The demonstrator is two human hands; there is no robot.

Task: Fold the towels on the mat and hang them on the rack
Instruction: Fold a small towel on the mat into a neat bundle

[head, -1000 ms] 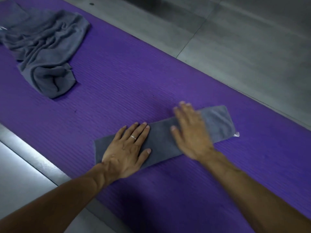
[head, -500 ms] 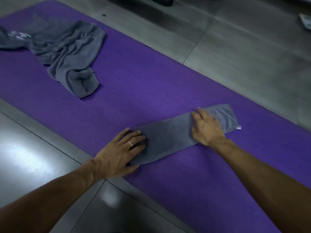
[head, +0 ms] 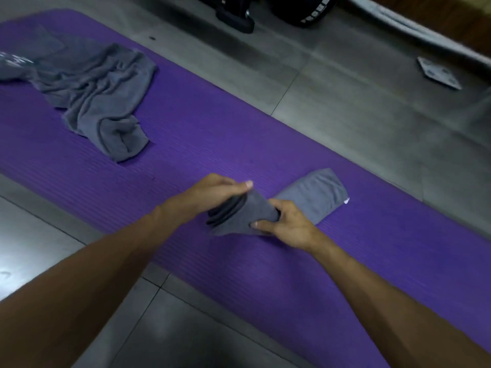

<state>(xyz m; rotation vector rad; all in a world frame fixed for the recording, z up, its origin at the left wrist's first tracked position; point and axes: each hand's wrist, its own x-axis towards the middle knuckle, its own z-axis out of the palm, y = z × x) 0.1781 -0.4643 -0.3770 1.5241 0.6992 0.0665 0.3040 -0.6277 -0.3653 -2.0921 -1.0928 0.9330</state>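
Two bare hands work a folded grey towel (head: 313, 197) on a purple mat (head: 212, 134): the left hand (head: 212, 192) grips its lifted near end, fingers curled over the layered edge, while the right hand (head: 284, 224) pinches the fabric just beside it. A crumpled grey towel (head: 98, 99) lies well apart on the mat.

The left hand (head: 212, 192) is lifting the folded towel's (head: 313, 195) near end off the mat (head: 239, 134) — the right hand (head: 287, 224) is now gripping its middle.
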